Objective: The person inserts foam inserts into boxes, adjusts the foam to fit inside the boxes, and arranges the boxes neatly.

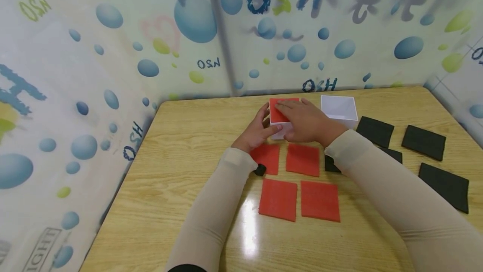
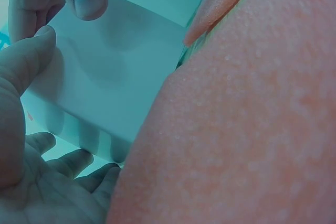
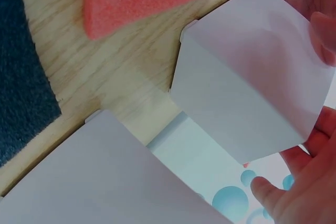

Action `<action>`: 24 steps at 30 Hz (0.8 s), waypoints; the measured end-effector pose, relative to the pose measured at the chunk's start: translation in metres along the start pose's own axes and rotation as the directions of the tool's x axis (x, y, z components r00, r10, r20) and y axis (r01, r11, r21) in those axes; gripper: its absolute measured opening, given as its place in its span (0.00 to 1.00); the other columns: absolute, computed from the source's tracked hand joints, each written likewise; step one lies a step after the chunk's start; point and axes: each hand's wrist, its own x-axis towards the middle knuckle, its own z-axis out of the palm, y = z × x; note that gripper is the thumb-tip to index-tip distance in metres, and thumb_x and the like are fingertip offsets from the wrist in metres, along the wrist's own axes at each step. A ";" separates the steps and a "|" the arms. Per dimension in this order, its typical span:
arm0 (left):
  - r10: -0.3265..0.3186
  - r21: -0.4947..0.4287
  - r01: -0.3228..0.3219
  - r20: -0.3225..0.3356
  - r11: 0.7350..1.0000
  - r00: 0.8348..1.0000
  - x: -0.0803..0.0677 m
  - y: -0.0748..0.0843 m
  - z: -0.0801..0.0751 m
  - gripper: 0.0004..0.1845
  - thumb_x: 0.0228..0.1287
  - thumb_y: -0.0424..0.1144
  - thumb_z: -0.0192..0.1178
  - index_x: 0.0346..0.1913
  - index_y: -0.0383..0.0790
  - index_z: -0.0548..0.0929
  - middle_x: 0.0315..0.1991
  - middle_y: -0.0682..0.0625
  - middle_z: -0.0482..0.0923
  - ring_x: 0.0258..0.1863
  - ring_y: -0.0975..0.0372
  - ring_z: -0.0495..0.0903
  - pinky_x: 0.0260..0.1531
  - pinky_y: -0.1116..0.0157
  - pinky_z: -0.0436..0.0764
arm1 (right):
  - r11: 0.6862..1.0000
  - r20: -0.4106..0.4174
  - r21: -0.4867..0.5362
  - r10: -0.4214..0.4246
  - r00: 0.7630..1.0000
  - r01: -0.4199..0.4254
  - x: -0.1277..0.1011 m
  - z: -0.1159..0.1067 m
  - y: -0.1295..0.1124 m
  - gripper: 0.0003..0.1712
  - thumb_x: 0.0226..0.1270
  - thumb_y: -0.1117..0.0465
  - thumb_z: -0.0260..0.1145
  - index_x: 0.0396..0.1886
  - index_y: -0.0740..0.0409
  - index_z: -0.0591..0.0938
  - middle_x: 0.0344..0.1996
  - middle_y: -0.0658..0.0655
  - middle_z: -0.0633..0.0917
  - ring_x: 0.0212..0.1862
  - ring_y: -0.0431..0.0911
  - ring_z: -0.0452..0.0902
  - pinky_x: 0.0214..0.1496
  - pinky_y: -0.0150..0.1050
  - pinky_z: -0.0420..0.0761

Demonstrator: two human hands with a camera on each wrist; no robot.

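Note:
A white box (image 1: 281, 133) stands upright near the back of the table, with a red foam square (image 1: 277, 115) at its top opening. My left hand (image 1: 258, 131) grips the box, thumb on the front and fingers along the left side. From above, the right hand (image 1: 307, 121) lies with extended fingers on the red square. Its thumb is by the box's front. In the right wrist view, the box's white walls (image 3: 226, 98) show between the two hands. Whether the foam lies wholly inside the rim is hidden by the right hand.
Beside the box stands a second white box (image 1: 341, 110) with an open top. Several red foam squares (image 1: 277, 200) lie in front of the hands. Several black foam pieces (image 1: 423, 142) are spread at the right, some partly under the right arm. A patterned wall (image 1: 211, 75) borders the table's back edge.

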 end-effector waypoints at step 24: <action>-0.017 -0.004 0.017 -0.004 1.000 1.000 -0.005 0.004 0.002 0.51 0.74 0.45 0.67 0.86 0.62 0.43 0.86 0.55 0.48 0.84 0.51 0.53 0.78 0.52 0.66 | 0.998 0.018 0.032 0.057 0.998 -0.058 0.004 -0.005 0.002 0.67 0.50 0.48 0.85 0.85 0.57 0.58 0.83 0.60 0.61 0.83 0.59 0.53 0.81 0.70 0.51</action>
